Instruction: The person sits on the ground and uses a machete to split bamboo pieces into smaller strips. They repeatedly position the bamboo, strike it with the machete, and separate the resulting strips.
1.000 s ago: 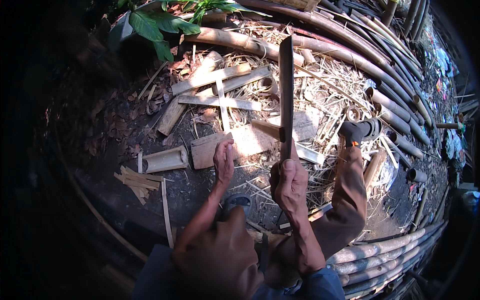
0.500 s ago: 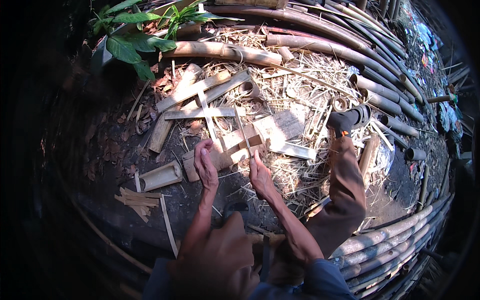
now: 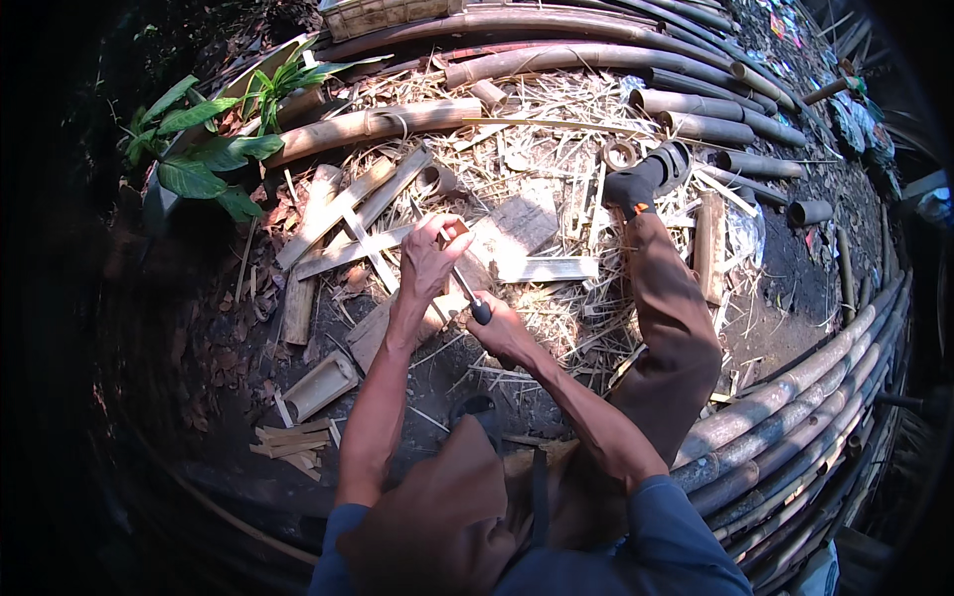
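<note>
hands on a bamboo piece and a knife

the left hand [image 3: 429, 260] sits on top of a short split bamboo piece [image 3: 449, 298], fingers [image 3: 444, 228] curled down and pinching its upper end. the right hand [image 3: 505, 333] is just below and right of that bamboo piece, fingers wrapped shut around the dark handle of a knife [image 3: 473, 301] whose blade runs up toward the left hand; the blade's tip is hidden behind the left hand, so whether it is in the bamboo cannot be told. the bamboo piece lies on the ground on dry straw and shavings, at the middle of the view, between the two hands. left of the bamboo piece lie flat split bamboo slats [image 3: 343, 214], crossed over each other. below left of it rests a short half-round bamboo section [image 3: 320, 384], and lower still a small bundle of thin splints [image 3: 290, 442]. right of the bamboo piece a trousered leg [image 3: 676, 328] stretches out to a dark shoe [image 3: 646, 179]. beyond the bamboo piece, whole bamboo poles [image 3: 596, 60] lie stacked, with a green leafy plant [image 3: 204, 159] to the upper left
</note>
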